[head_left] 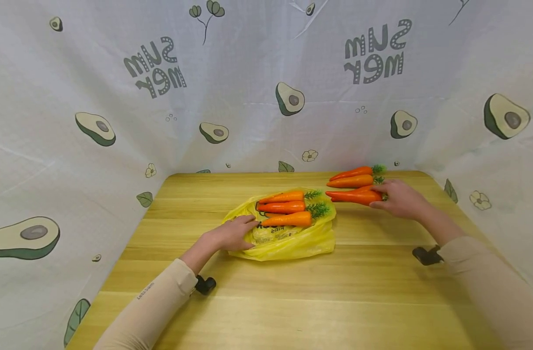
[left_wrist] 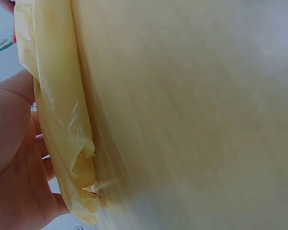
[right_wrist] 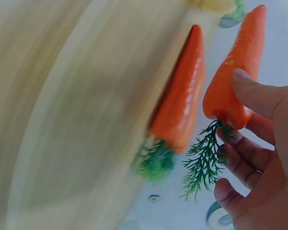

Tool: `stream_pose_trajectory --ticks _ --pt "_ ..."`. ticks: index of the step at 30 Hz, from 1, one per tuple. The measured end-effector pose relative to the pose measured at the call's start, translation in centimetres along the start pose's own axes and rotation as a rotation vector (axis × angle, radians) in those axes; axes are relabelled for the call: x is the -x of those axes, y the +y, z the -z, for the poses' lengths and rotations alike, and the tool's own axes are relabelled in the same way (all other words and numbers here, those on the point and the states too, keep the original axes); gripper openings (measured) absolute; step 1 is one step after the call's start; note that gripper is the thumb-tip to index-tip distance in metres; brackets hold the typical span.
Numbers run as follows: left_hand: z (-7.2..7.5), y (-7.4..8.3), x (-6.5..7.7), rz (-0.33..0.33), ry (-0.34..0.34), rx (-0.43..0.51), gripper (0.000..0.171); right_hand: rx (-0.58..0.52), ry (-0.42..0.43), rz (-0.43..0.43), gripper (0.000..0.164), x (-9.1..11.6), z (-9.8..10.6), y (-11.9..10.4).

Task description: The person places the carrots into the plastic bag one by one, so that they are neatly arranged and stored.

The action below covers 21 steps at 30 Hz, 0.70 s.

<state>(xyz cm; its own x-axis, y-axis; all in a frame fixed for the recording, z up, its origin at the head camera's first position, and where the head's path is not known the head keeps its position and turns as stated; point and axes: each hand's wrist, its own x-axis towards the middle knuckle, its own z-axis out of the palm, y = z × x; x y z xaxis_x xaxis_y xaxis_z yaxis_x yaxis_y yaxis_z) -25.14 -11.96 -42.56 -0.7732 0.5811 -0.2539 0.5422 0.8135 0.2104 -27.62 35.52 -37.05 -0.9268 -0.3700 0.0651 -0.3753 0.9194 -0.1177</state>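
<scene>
A yellow plastic bag (head_left: 292, 247) lies flat on the table, with three carrots (head_left: 288, 219) with green tops side by side on it. My left hand (head_left: 233, 233) rests on the bag's left edge, its fingers spread. From the left wrist, the bag's crumpled edge (left_wrist: 62, 96) hides part of those fingers. At the right, my right hand (head_left: 399, 198) pinches an orange-red carrot (right_wrist: 237, 76) near its leafy end, between thumb and fingers. Another red carrot (right_wrist: 182, 96) lies close beside it on the table.
Two more carrots (head_left: 349, 182) lie behind the right hand, near the back edge of the wooden table (head_left: 292, 301). A white curtain (head_left: 249, 87) printed with avocados hangs around the back and sides.
</scene>
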Motion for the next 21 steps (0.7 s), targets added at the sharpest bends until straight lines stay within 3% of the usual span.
stream_pose_trajectory --ticks 21 --pt "-0.1 -0.1 -0.1 0.011 -0.005 0.006 0.073 0.03 0.041 0.167 0.052 -1.5 1.5 -6.6"
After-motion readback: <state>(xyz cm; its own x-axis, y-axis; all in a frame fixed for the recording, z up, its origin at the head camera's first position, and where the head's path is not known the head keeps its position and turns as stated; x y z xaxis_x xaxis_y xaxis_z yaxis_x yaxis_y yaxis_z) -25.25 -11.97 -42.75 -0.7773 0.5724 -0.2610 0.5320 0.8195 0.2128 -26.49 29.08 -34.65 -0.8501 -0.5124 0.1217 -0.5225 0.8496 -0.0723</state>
